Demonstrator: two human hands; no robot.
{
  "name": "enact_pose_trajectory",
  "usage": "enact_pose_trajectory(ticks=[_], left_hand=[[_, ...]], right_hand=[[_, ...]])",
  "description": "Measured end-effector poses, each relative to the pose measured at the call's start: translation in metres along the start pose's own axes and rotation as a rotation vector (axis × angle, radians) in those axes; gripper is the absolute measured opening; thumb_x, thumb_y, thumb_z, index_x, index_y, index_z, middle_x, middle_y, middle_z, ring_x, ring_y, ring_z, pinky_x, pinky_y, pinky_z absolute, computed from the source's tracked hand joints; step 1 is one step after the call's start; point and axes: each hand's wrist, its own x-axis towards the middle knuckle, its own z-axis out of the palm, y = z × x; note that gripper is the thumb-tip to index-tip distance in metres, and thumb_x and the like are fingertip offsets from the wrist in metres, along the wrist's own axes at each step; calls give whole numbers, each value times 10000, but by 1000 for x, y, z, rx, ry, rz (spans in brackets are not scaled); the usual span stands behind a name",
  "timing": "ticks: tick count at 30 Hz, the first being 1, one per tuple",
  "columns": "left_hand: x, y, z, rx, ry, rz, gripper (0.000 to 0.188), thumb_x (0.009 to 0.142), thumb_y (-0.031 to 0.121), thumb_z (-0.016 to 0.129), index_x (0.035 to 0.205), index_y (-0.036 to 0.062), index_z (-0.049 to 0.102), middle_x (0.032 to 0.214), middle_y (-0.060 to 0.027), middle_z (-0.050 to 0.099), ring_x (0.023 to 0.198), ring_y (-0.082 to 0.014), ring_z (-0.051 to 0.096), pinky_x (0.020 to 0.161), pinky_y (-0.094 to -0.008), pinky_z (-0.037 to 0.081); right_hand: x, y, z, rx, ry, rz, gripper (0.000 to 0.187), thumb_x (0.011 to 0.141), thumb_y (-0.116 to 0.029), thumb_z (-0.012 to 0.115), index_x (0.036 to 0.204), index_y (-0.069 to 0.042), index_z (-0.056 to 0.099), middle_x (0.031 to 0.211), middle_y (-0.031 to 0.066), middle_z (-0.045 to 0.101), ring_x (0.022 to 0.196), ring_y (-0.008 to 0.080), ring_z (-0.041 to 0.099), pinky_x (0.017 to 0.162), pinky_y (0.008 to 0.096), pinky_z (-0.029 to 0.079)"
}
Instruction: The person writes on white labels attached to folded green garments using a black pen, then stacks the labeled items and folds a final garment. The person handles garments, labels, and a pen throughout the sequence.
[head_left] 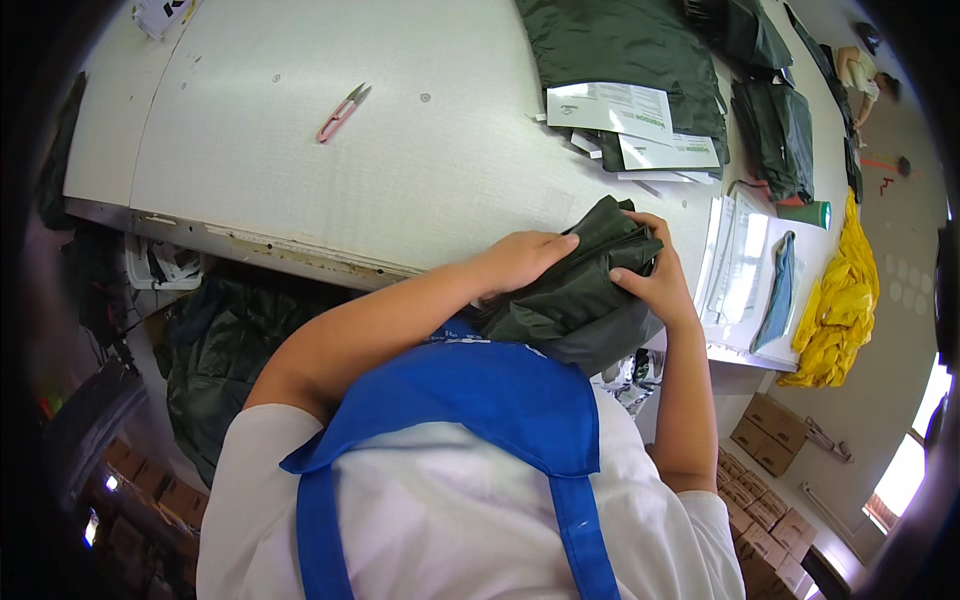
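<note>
A bundle of dark green, slightly shiny fabric (580, 270) is gathered in folds at the front edge of the white table, close to my body. My left hand (522, 260) is closed on its left side, with the thumb lying along a fold and the other fingers mostly hidden. On the right side, my right hand (657, 272) grips the same cloth between thumb and fingers. The lower part of the cloth hangs over the edge, just above my blue apron (450, 400).
Pink-handled thread snips (338, 117) lie on the white table (270, 170). Farther back are folded green fabric pieces (620, 50) with printed white sheets (610, 110) on top. Yellow cloth (845, 300) hangs at the right. Brown cartons (770, 433) stand below, and more green fabric (230, 350) is under the table.
</note>
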Motion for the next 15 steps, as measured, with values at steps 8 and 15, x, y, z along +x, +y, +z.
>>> enact_pose_trajectory(ticks=[8, 15], left_hand=[[2, 4, 1, -557, -264, -315, 558, 971, 474, 325, 1244, 34, 534, 1170, -119, 583, 1009, -201, 583, 860, -345, 470], [31, -22, -15, -462, -389, -393, 308, 903, 57, 439, 1174, 13, 580, 1066, -95, 647, 835, -206, 646, 704, -362, 526]], right_hand=[[1, -1, -22, 150, -223, 118, 711, 610, -151, 804, 1235, 6, 504, 1073, 56, 611, 1001, 151, 560, 926, 277, 413], [1, 4, -23, 183, -179, 107, 525, 619, -87, 792, 1092, 0, 583, 966, 24, 631, 898, 119, 566, 860, 258, 437]])
